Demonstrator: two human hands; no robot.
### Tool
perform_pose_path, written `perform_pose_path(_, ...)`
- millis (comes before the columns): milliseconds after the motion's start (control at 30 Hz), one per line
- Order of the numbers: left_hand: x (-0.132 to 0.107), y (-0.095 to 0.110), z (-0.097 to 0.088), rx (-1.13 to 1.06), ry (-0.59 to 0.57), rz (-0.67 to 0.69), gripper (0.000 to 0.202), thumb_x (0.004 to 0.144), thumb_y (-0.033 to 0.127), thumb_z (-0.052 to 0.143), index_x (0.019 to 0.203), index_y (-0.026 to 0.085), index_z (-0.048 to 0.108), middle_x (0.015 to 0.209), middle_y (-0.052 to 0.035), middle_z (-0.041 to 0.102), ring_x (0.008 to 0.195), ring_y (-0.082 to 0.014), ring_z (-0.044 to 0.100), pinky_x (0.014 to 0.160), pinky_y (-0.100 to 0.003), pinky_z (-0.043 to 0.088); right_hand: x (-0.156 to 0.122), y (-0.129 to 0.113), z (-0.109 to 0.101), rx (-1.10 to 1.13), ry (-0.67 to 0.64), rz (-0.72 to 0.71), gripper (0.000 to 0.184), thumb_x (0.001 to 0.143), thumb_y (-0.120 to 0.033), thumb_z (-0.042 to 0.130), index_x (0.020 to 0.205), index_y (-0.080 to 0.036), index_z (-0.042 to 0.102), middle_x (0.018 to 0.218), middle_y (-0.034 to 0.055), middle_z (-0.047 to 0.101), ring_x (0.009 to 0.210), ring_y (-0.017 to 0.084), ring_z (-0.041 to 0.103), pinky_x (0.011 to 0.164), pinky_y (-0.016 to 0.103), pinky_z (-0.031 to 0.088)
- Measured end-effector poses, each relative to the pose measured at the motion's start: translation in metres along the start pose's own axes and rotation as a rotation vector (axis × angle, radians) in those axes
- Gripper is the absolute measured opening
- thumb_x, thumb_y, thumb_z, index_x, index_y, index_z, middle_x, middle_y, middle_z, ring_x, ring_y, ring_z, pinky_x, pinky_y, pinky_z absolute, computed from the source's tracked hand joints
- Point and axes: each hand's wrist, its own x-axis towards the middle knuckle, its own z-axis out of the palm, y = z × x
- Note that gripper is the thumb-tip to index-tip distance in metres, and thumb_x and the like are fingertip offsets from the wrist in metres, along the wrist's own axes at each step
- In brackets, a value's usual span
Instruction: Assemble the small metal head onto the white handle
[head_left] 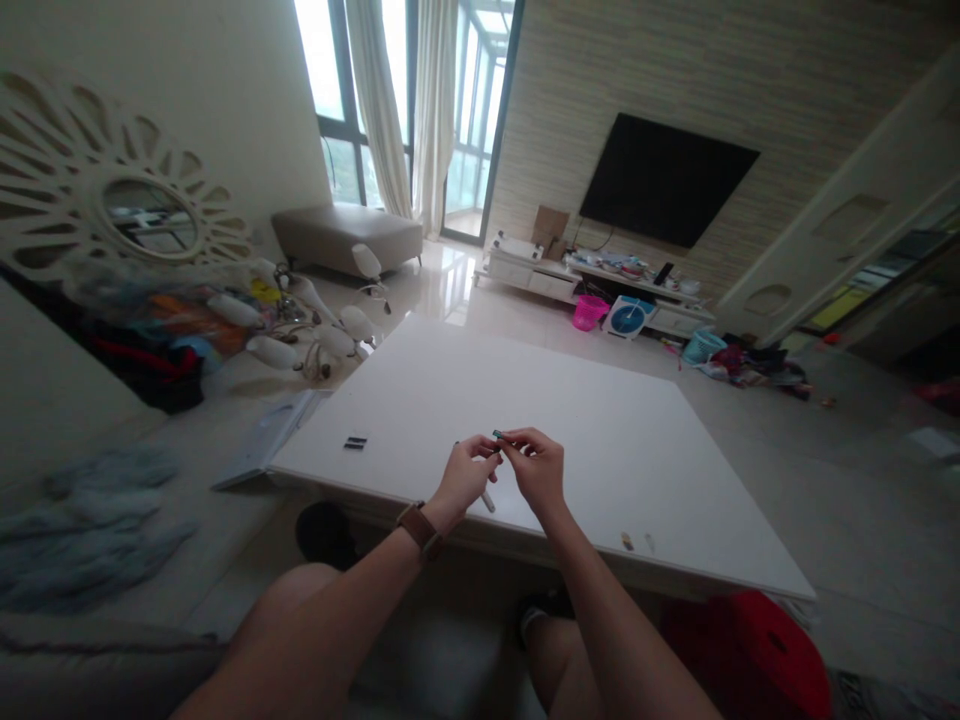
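Ahead of us, daylight comes through tall dark-framed windows [319, 60] hung with pale curtains [435, 110] and gleams on the glossy pale floor [442, 275]. To their left we see a low upholstered bench [345, 235], then a round mirror [148, 215] in a large openwork frame against a plain wall [225, 80]. To the right, a black television [667, 180] hangs on a striped feature wall [555, 60] above a long white TV cabinet [551, 285]. Before us stands a broad white table [600, 420]; the room's far right side falls into shadow.

Small dark piece [497, 434], teal-tinged, held over white tabletop [600, 430]; slim pale stick [488, 500], slanted, partly hidden.
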Motion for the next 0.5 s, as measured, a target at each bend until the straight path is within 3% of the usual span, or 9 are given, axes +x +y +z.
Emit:
perform_pose_path(167,0.0003,-0.0001,-0.0007,0.011,0.026,0.05,0.008,0.071,0.019,0.066,0.076,0.014,0.062,0.071,-0.0031,0.063,0.047,-0.0097,0.054,0.04,-0.019,0.036,-0.0004,-0.0014,-0.0008,0.017,-0.01,0.017,0.004,0.077,-0.021,0.074,0.079,-0.023,0.077,0.083,0.0032,0.076,0.068,0.016,0.066,0.056,0.028,0.045)
perform_pose_path(500,-0.0037,0.0007,0.003,-0.094,-0.027,-0.077,0.012,0.073,0.021,0.065,0.082,0.015,0.06,0.078,-0.0031,0.063,0.051,-0.0075,0.053,0.037,-0.015,0.031,0.002,-0.0003,0.0005,0.022,0.005,0.068,0.005,0.074,-0.019,0.076,0.077,-0.023,0.078,0.081,0.0029,0.076,0.071,0.017,0.067,0.058,0.028,0.046)
